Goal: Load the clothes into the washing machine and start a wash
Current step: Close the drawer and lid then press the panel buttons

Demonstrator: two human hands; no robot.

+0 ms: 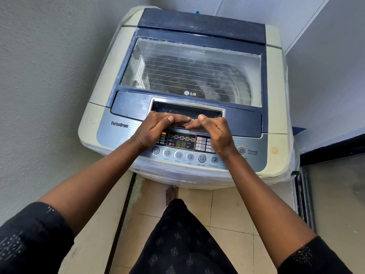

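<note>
Head view: washing machine (pixel 276 95), top-loader, in a corner, wall (pixel 49 76) just left of the lid (pixel 130 103). Lid is down flat. Clothes (pixel 197 80) show as a dark heap under the lid's glass, inside the drum; detail is blurred by streaks and reflections.

Both hands are on the handle (pixel 187 110), the recess at the lid's front edge. Left hand (pixel 156 127): fingers curled over the handle's front lip, thumb laid along the top. Right hand (pixel 215 133): fingers curled onto the same lip, thumb upright against it. Fingertips of the two hands meet mid-handle.

Control panel (pixel 181 142) is just in front of the lid, partly under the wrists. Display (pixel 180 144) is lit with green digits. Power button (pixel 241 150) sits in front of the lid's right corner, untouched. Bare foot (pixel 171 194) on tiled floor (pixel 227 214), below the lid's front.
</note>
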